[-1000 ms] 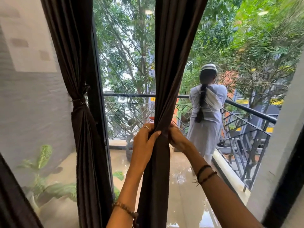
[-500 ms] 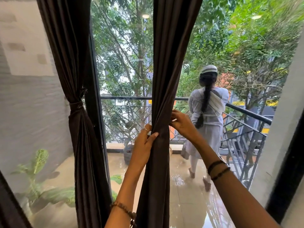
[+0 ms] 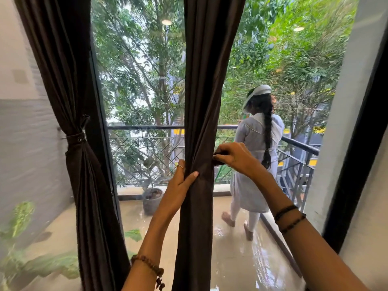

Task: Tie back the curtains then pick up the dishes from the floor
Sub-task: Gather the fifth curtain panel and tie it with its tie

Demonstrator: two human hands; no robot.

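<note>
Dark brown curtain (image 3: 197, 143) is being gathered by two hands: the left hand (image 3: 180, 181) is wrapping around it, the right hand (image 3: 235, 156) is pinching its edge.

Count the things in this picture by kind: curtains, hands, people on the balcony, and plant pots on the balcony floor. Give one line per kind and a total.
Curtains: 2, the tied curtain and the gathered curtain
Hands: 2, left hand and right hand
People on the balcony: 1, person
Plant pots: 1, pot
Total: 6
</note>
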